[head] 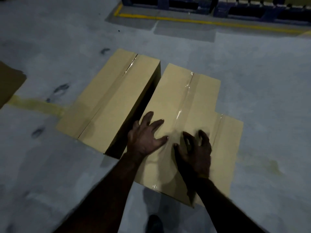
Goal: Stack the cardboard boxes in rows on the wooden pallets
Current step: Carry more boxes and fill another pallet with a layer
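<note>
Landmark: the middle box (176,105), long, taped along its top seam, lying on the grey floor (67,165).

Progress: nothing stacked that can be seen. Three cardboard boxes lie on the floor, not on wood. The left box (107,101) lies just beside the middle box, a dark gap between them. A third box (230,148) sits against the middle box's right flank, lower, mostly hidden by it. Dark blue pallets (252,9) stand well beyond the middle box, past a yellow floor line (185,20). No wooden pallet identifiable. Judgement: task at or near its start; every visible box is left to lift and place.

Hands: both over the near half of the middle box's top. Left hand (144,137) spread, fingers splayed, apparently on the cardboard near the left edge. Right hand (196,152) blurred, fingers loosely curled, clasping nothing; contact with the tape uncertain. Neither hand grips the box; its sides lie outside both sets of fingers.

A flat brown cardboard sheet (10,83) lies far left of the middle box.
</note>
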